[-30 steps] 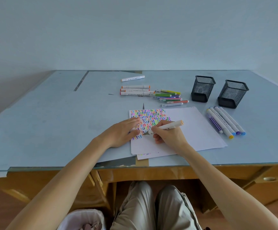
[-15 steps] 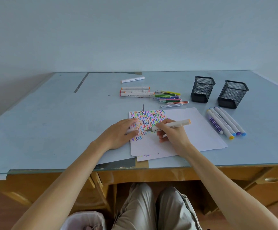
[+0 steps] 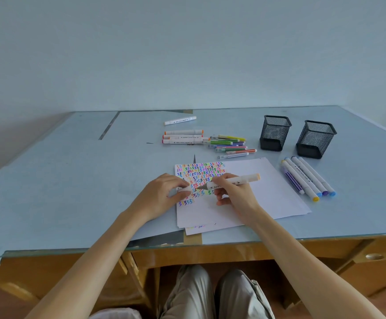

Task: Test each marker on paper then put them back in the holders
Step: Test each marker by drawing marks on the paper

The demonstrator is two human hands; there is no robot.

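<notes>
Lifted off the paper since a moment ago: peach-capped marker, gripped in right hand, tip now aimed at white cap pinched by left hand fingers. Beyond, on the surface, two mesh holders.

Your uncapped white marker: peach end cap, tip pointing left over the paper, which carries rows of coloured zigzags. Its cap: just left of the tip. Two black mesh holders, upright, far right. Loose markers behind the paper; four more to its right.
</notes>
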